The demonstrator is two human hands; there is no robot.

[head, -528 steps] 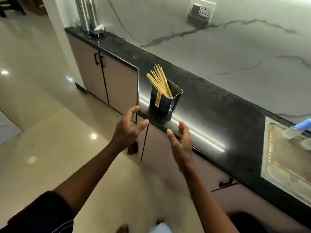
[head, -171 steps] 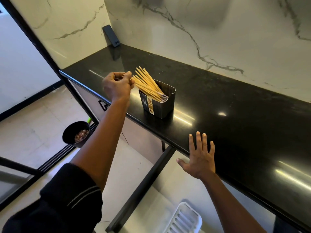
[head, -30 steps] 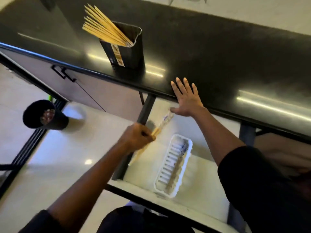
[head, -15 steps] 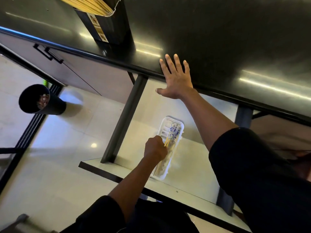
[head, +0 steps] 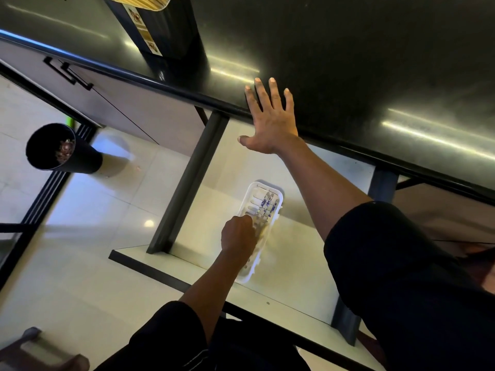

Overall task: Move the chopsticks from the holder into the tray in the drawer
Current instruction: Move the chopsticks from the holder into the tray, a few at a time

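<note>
Left hand curled low over white slotted plastic tray in open pale drawer. Blue-patterned wooden chopsticks lie along tray's long axis; grip hidden, cannot tell. Right hand flat, released, on glossy black bench, nearer the black metal holder up-left.

Label strip: on the holder, far up from the left hand's grip; its print was too small to read.
Blue marks: on the chopsticks, just beyond that grip; they were perhaps lettering, but illegible.
</note>
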